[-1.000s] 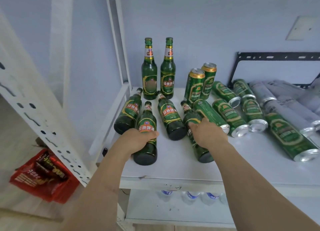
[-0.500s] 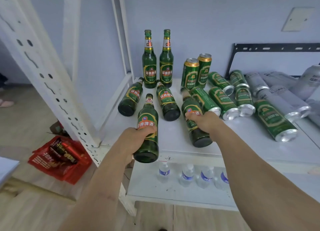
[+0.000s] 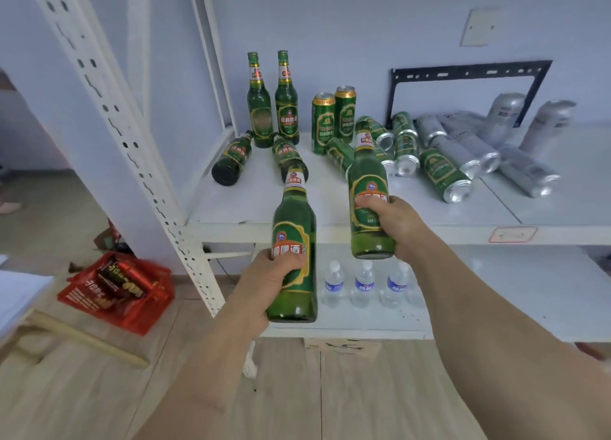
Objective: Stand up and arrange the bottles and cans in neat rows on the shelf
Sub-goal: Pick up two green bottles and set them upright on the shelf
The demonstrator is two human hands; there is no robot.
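The left hand was wrapped around the lower body of a green glass bottle, fingers closed over its label, holding it upright in the air in front of the shelf's front edge. The right hand was closed in the same way around a second green bottle, also upright and lifted clear of the shelf, at about two o'clock from the first and a little higher.

Beyond them, on the white shelf board, two bottles lay on their sides: one at eleven o'clock from the left hand, base toward the front, and another at twelve o'clock, partly hidden behind the neck of the held bottle. Behind these, near the wall, two bottles stood upright side by side. Just to their right stood two green cans with gold tops. At one to two o'clock from the right hand several green cans lay toppled, with silver cans farther right, most lying down and two leaning near the wall.

On the lower shelf three small water bottles stood in a row. On the wooden floor at eight o'clock sat a red bag.
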